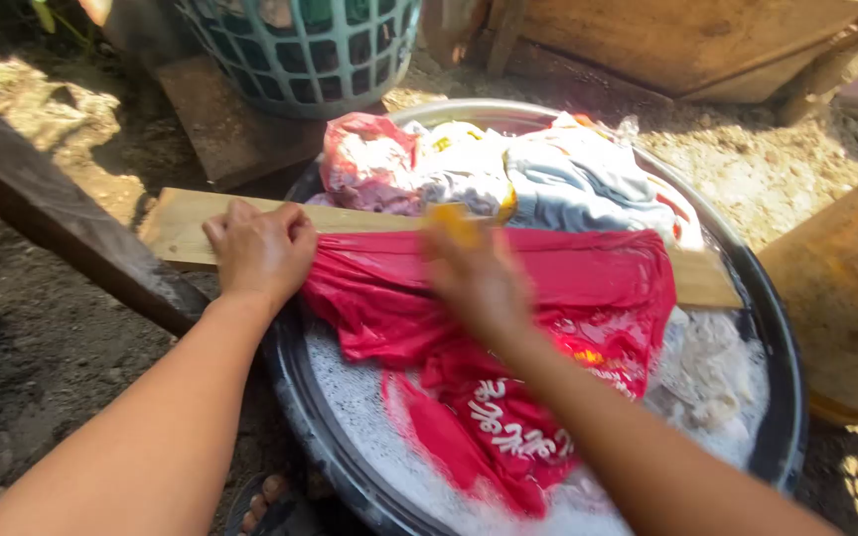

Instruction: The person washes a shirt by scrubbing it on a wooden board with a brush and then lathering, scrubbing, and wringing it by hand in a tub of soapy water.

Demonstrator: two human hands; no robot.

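Nearest, at the bottom edge, toes in a sandal (268, 493) show on the bare dirt ground (42, 347), just outside the dark rim of a wide round basin (295, 397). The basin holds soapy, foamy water (369, 417), and its near wall sits close to the feet, leaving little room there; to the left the dirt lies open up to a dark slanting wooden beam (52, 213).

A red shirt (588, 288) with white lettering hangs over a pale wooden plank (186, 223) laid across the basin. Its upper part is spread flat on the plank; its lower part trails wet and wrinkled into the foam. The left hand (262, 248) presses down with curled fingers on the shirt's left edge, right at the plank. The right hand (474, 273) is blurred over the middle of the shirt and closed around a small yellow lump (452, 223), perhaps soap; I cannot tell for sure.

Behind the plank, a heap of wet clothes (508, 174), pink, white and pale blue, fills the far half of the basin. On the right a yellow-brown container (846, 288) stands just beside the rim. Farther off stand a green plastic laundry basket (300, 50) and wooden boards (687, 40).
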